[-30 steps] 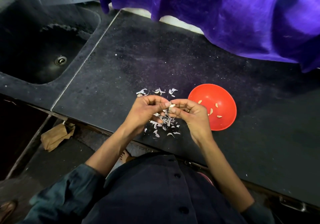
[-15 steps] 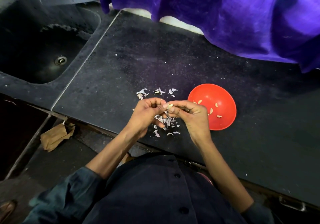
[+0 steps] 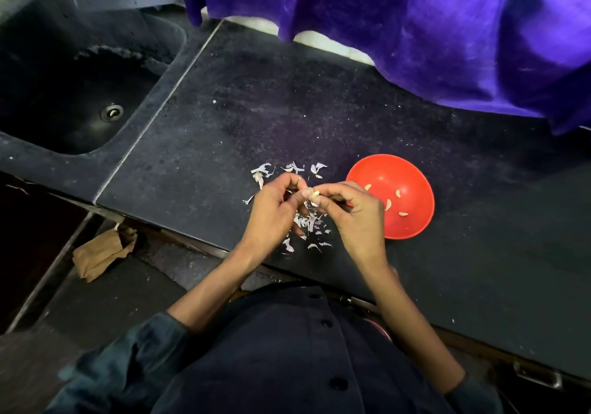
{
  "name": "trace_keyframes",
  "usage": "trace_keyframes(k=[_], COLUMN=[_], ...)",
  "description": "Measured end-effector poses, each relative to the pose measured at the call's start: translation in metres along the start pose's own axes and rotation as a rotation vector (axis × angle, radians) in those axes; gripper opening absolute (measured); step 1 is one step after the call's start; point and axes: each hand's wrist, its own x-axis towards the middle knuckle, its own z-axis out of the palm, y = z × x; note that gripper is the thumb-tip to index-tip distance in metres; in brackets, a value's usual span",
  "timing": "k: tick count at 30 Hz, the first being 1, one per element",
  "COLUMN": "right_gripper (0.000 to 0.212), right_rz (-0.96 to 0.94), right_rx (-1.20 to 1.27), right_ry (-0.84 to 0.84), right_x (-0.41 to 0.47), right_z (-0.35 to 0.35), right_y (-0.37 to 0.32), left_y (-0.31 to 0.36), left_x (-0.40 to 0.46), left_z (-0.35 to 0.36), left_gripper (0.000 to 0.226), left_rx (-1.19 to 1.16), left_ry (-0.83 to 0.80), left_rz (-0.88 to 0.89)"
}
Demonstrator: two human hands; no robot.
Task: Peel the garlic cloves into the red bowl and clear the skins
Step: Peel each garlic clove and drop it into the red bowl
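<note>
Garlic clove [image 3: 315,194] pinched between left hand [image 3: 275,212] and right hand [image 3: 355,213] grips, beside red bowl [image 3: 412,221].

You saw only the tip of the garlic clove [image 3: 315,194] between the fingertips of the left hand [image 3: 275,213] and right hand [image 3: 358,218], which covered part of the skins [image 3: 308,221] and the red bowl [image 3: 412,221] rim.

A glossy orange-red round plastic bowl [image 3: 406,173] is seen near the front edge of the dark charcoal stone counter [image 3: 319,109], which is speckled with pale flecks. Pale cream peeled garlic cloves [image 3: 388,204] are spotted inside it. Whitish-lilac papery garlic skins [image 3: 311,221] are scattered left of it. Deep purple velvety cloth [image 3: 415,29] is draped along the back edge.
</note>
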Motion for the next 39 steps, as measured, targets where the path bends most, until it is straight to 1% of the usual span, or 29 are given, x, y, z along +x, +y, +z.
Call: trace_keyframes(k=[4, 7, 10, 12, 14, 16, 20, 24, 28, 31, 34, 37, 39], right_gripper=[0.011, 0.011, 0.011, 0.012, 0.012, 0.012, 0.019, 0.02, 0.016, 0.015, 0.014, 0.013, 0.018], right_rz=[-0.067, -0.058, -0.008, 0.055, 0.125, 0.156, 0.153, 0.154, 0.162, 0.139, 0.102, 0.062, 0.032], right_rx=[-0.119, -0.111, -0.03, 0.065, 0.17, 0.243, 0.275, 0.3, 0.332, 0.305, 0.225, 0.157, 0.111], right_ry=[0.0, 0.008, 0.008, 0.002, -0.007, -0.009, -0.017, -0.022, -0.005, -0.002, 0.005, 0.014, 0.022], right_x=[0.001, 0.001, 0.0, -0.001, -0.002, -0.003, -0.003, -0.001, -0.001, -0.001, -0.001, -0.003, -0.003], right_z=[-0.001, -0.003, -0.003, -0.002, -0.002, -0.002, -0.001, -0.002, -0.003, -0.003, -0.003, -0.005, -0.006], right_y=[0.001, 0.005, 0.008, 0.007, 0.005, 0.002, 0.0, -0.002, -0.002, -0.003, -0.003, -0.003, -0.002], left_y=[0.0, 0.001, 0.0, -0.002, -0.004, -0.005, -0.005, -0.003, -0.002, 0.001, 0.003, 0.002, 0.001], left_x=[-0.002, -0.002, -0.002, -0.001, 0.0, 0.001, 0.002, 0.001, 0.001, 0.0, -0.002, -0.002, -0.002], left_z=[-0.002, -0.006, -0.009, -0.01, -0.012, -0.013, -0.014, -0.011, -0.012, -0.011, -0.011, -0.013, -0.013], left_gripper=[0.007, 0.008, 0.007, 0.007, 0.014, 0.019, 0.012, 0.006, 0.012, 0.014, 0.013, 0.011, 0.01], left_rx=[-0.038, -0.109, -0.137, -0.114, -0.105, -0.102, -0.034, 0.053, 0.063, -0.019, -0.082, -0.085, -0.07], left_ry=[0.016, 0.003, -0.002, 0.03, 0.067, 0.075, 0.037, 0.023, -0.007, -0.074, -0.094, -0.1, -0.098], left_rz=[0.001, -0.013, -0.01, 0.007, 0.008, 0.003, 0.023, 0.038, 0.056, 0.01, -0.017, -0.013, 0.004])
